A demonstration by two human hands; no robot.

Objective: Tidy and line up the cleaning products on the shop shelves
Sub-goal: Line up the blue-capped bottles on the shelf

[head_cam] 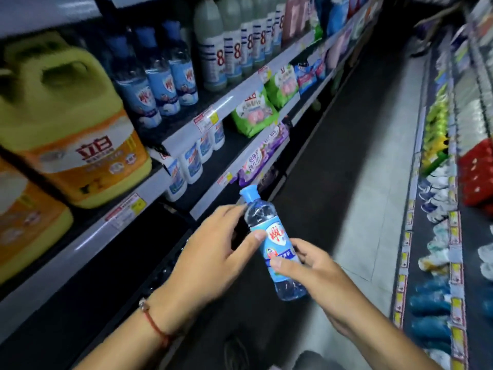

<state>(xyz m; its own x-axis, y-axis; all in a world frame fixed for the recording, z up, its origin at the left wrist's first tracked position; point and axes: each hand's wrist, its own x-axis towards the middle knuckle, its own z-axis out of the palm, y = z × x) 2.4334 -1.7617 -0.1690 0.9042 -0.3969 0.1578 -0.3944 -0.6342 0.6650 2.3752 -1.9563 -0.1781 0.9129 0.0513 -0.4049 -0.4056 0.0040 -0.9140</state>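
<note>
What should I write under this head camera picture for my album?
Both hands, left hand and right hand, hold a clear blue-capped bottle beside shelves of cleaning products.

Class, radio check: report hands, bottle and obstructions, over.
Both hands, left and right, grip the clear blue-capped bottle. Bottle off shelf, tilted, over aisle. Nothing in the way.

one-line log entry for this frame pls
left hand: holds clear bottle | right hand: holds it | bottle: off shelf
</note>
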